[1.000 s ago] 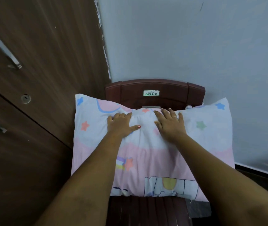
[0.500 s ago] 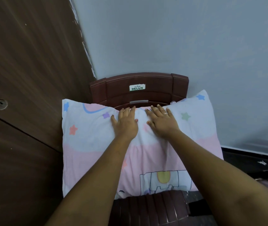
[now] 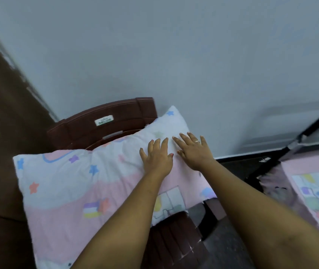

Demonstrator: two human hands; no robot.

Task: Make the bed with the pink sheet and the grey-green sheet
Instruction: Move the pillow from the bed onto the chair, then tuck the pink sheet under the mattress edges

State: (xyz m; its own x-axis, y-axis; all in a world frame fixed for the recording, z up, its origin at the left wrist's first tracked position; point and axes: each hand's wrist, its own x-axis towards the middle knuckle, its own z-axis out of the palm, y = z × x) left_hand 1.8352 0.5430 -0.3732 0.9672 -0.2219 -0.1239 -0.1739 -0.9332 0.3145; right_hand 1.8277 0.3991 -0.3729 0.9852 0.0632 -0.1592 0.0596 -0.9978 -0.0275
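Pillow step: left hand [image 3: 157, 160] and right hand [image 3: 193, 153] lie flat on the centre pillow [image 3: 67, 181], fingers [image 3: 164, 145] straight; the next move probably needs a grip.

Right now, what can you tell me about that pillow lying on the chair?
The pillow is a soft, plump rectangle in a cotton-looking case, white towards the backrest and pink nearer the camera, printed with coloured stars and cartoon shapes. It lies across a dark brown plastic chair, overhanging both sides. The left hand and right hand press flat on its right-hand end, fingers straight.
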